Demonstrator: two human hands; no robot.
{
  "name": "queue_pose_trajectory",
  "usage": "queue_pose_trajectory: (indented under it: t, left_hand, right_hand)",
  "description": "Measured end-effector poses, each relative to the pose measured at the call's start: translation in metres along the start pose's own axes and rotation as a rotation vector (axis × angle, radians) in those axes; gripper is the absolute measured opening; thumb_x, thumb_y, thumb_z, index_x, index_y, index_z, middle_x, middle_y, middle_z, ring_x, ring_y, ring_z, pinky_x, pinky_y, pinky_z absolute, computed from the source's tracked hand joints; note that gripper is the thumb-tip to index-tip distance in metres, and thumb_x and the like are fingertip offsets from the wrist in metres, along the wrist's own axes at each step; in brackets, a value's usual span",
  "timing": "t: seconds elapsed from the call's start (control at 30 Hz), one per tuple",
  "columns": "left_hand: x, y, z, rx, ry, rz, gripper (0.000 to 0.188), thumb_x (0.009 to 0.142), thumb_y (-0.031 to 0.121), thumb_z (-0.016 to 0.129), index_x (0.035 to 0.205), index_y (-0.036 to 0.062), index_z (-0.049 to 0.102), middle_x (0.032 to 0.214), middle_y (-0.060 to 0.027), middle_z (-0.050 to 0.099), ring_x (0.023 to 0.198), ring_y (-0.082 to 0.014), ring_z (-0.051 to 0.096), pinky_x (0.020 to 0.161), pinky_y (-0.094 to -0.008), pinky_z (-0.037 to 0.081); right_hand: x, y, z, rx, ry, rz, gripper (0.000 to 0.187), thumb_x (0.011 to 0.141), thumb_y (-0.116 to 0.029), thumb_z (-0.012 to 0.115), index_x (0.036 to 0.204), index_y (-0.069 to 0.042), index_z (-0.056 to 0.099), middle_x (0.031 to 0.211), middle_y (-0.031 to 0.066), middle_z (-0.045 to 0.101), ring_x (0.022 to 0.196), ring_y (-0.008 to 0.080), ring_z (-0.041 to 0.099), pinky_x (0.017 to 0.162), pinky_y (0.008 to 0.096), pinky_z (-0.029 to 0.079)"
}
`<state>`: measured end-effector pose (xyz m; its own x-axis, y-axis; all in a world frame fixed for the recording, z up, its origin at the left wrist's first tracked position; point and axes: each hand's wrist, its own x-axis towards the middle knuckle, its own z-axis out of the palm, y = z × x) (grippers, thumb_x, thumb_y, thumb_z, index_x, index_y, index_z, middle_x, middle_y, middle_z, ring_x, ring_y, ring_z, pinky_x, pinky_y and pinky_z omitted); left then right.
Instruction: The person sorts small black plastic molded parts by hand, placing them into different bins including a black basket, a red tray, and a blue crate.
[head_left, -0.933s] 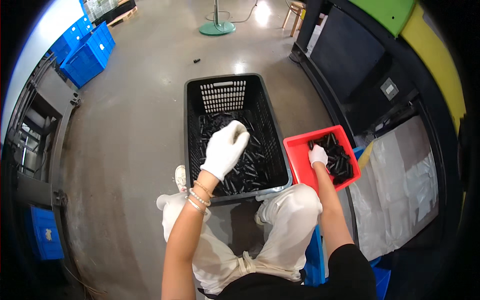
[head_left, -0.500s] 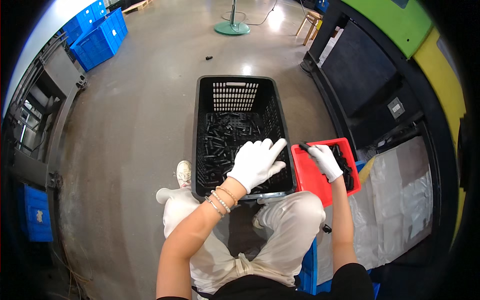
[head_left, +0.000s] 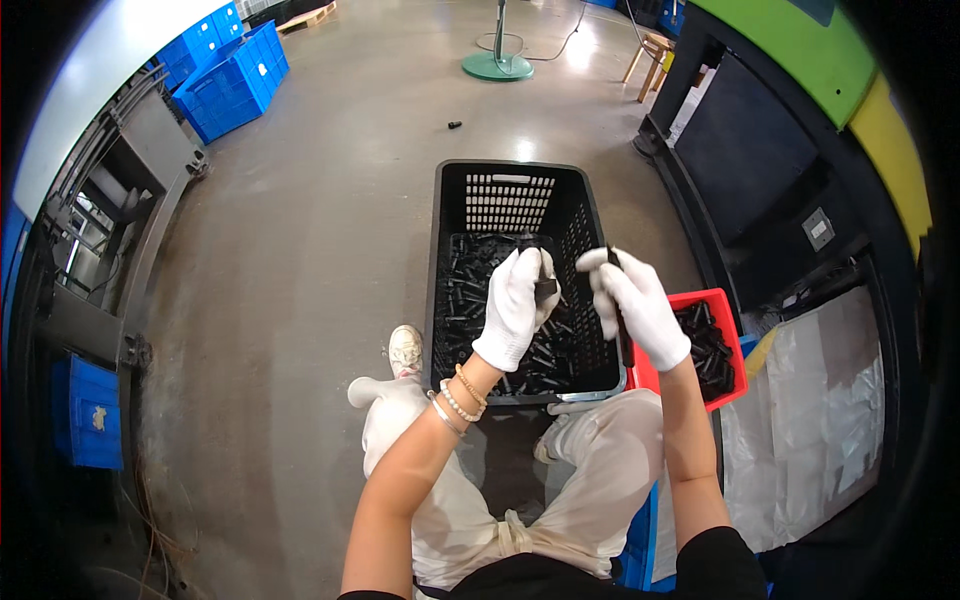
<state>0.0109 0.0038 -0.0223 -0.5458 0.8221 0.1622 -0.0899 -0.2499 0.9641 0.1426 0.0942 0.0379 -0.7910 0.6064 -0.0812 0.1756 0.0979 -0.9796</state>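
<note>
Over the black plastic basket (head_left: 430, 330), my left hand (head_left: 512, 305) in a white glove is closed round a black tubular part (head_left: 545, 290), whose end sticks out beside the fingers. My right hand (head_left: 638, 305), also gloved, hovers at the basket's right rim with its fingers bent and partly blurred. A dark shape shows between its thumb and fingers; whether that is a held part or the rim behind cannot be told. Many small black parts (head_left: 465, 300) lie loose in the basket. More black parts (head_left: 712, 350) fill the red tray (head_left: 735, 310) to the right.
One black piece (head_left: 455, 125) lies on the floor beyond the basket. Blue crates (head_left: 235, 85) stand at the far left, a green round base with a pole (head_left: 498, 67) at the back. A dark machine frame (head_left: 750, 170) and grey sheeting (head_left: 800, 420) border the right side.
My right hand has moved left from the red tray to the basket's rim. My left hand, spread before, has closed round a black part. The view has shifted slightly left.
</note>
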Motion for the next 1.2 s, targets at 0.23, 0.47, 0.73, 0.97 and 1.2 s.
queue_pose_trajectory:
  t: [0.23, 0.47, 0.73, 0.97, 1.2]
  left_hand:
    - [-0.007, 0.009, -0.007, -0.242, 0.07, 0.028, 0.037, 0.096, 0.042, 0.041, 0.085, 0.008, 0.051, 0.061, 0.0041, 0.043, 0.049, -0.0042, 0.037, 0.043, -0.02, 0.028]
    - [-0.006, 0.003, -0.009, -0.079, 0.109, 0.136, 0.046, 0.094, 0.051, 0.042, 0.089, 0.007, 0.053, 0.066, 0.0031, 0.044, 0.054, -0.0052, 0.038, 0.047, -0.0217, 0.031]
    - [-0.005, -0.007, -0.002, 0.07, 0.186, 0.228, 0.047, 0.095, 0.049, 0.039, 0.087, 0.0041, 0.053, 0.067, -0.0008, 0.044, 0.06, -0.0101, 0.038, 0.054, -0.027, 0.033]
    - [-0.005, -0.007, 0.003, 0.072, 0.181, 0.157, 0.045, 0.096, 0.046, 0.038, 0.087, 0.0042, 0.051, 0.066, -0.0008, 0.042, 0.06, -0.01, 0.037, 0.055, -0.0279, 0.032]
    - [-0.005, -0.011, 0.006, 0.058, 0.192, 0.168, 0.044, 0.097, 0.045, 0.037, 0.088, 0.0037, 0.051, 0.069, -0.0017, 0.044, 0.062, -0.0106, 0.039, 0.057, -0.0279, 0.033]
  right_hand:
    - [-0.009, 0.005, 0.024, -0.492, 0.185, -0.678, 0.018, 0.087, -0.008, 0.048, 0.1, 0.0, 0.058, 0.077, 0.0134, 0.056, 0.064, 0.0249, 0.058, 0.06, 0.035, 0.046]
    - [-0.023, 0.005, 0.036, -0.676, 0.22, -0.622, 0.021, 0.082, -0.006, 0.059, 0.103, -0.005, 0.059, 0.074, 0.0119, 0.056, 0.063, 0.029, 0.057, 0.054, 0.0363, 0.046]
    - [-0.022, 0.012, 0.037, -0.781, 0.27, -0.64, 0.02, 0.083, -0.012, 0.06, 0.102, -0.006, 0.058, 0.072, 0.0104, 0.054, 0.063, 0.0276, 0.058, 0.054, 0.0368, 0.047]
    - [-0.021, 0.015, 0.037, -0.805, 0.3, -0.605, 0.02, 0.084, -0.014, 0.059, 0.102, -0.007, 0.057, 0.072, 0.0099, 0.054, 0.064, 0.0271, 0.058, 0.054, 0.0365, 0.048]
    - [-0.021, 0.017, 0.035, -0.78, 0.286, -0.587, 0.02, 0.084, -0.013, 0.058, 0.103, -0.007, 0.057, 0.072, 0.0101, 0.053, 0.064, 0.0276, 0.058, 0.054, 0.0375, 0.048]
